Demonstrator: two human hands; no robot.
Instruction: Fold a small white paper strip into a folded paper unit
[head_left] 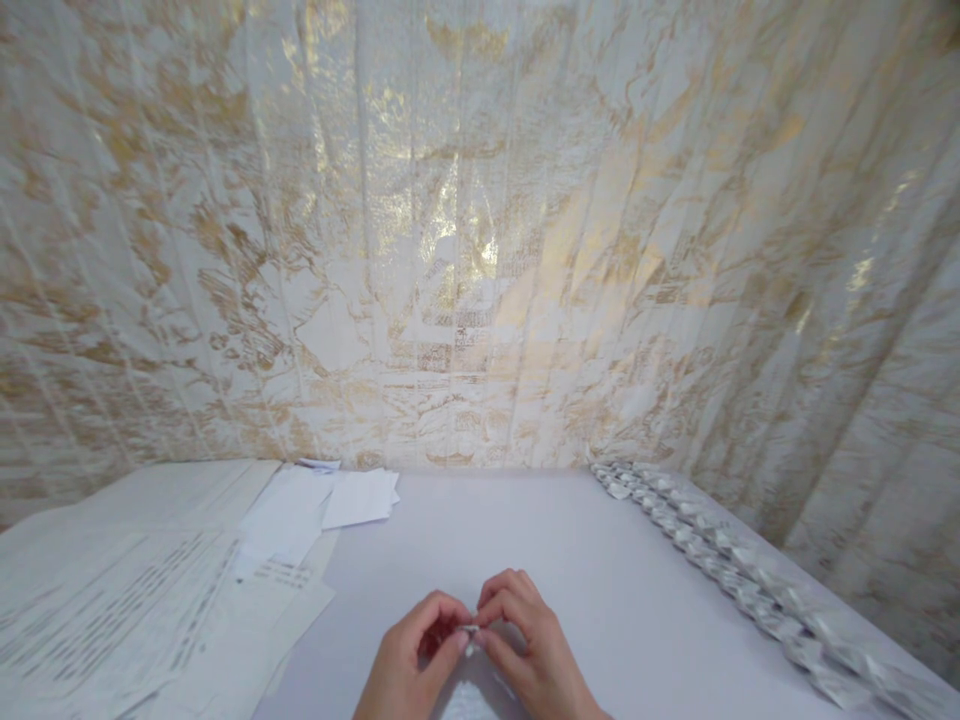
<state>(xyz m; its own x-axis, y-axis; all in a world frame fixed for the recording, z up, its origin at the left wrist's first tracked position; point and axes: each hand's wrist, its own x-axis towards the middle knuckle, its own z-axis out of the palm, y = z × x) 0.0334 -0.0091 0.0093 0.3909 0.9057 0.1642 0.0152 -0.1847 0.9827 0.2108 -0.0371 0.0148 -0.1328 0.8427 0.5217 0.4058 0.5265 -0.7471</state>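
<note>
Low in the middle of the view, my left hand (426, 640) and my right hand (529, 635) meet above the tabletop. Thumbs and fingertips of both are pinched on a small white folded paper piece (470, 630); its exact shape is too small to make out. Just below it, between my wrists, a whitish thing (469, 695) shows at the bottom edge, blurred and partly cut off.
Printed paper sheets (112, 600) cover the left side of the white table (480, 520). Blank white paper slips (360, 498) lie at the back left. Long rows of folded paper pieces (720, 560) run along the right edge. A gold-patterned curtain (465, 250) hangs behind.
</note>
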